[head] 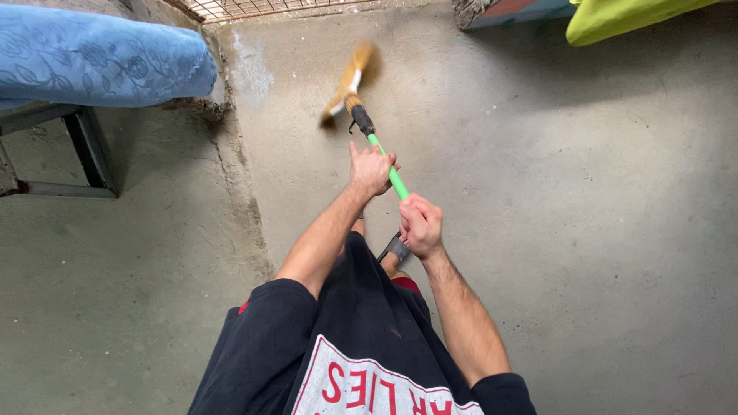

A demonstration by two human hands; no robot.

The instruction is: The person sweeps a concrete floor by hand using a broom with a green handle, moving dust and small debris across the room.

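Broom (367, 127) is being swept over the concrete floor (584, 200) near the far wall, my left hand (371, 170) and right hand (420, 225) both clenching fingers on its green handle; I am judging the sweeping as ongoing, no gathered pile showing.

Beside you: a blue patterned cushion (92, 58) on a metal frame (84, 146), yellow-green cloth (615, 19), wire mesh (261, 8), concrete floor (600, 230).

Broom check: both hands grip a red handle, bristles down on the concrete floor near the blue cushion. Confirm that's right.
Not quite: the handle is bright green, not red, as the head view shows. The rest holds: left hand and right hand both grip it, and the broom's bristles meet the concrete floor near the blue cushion.
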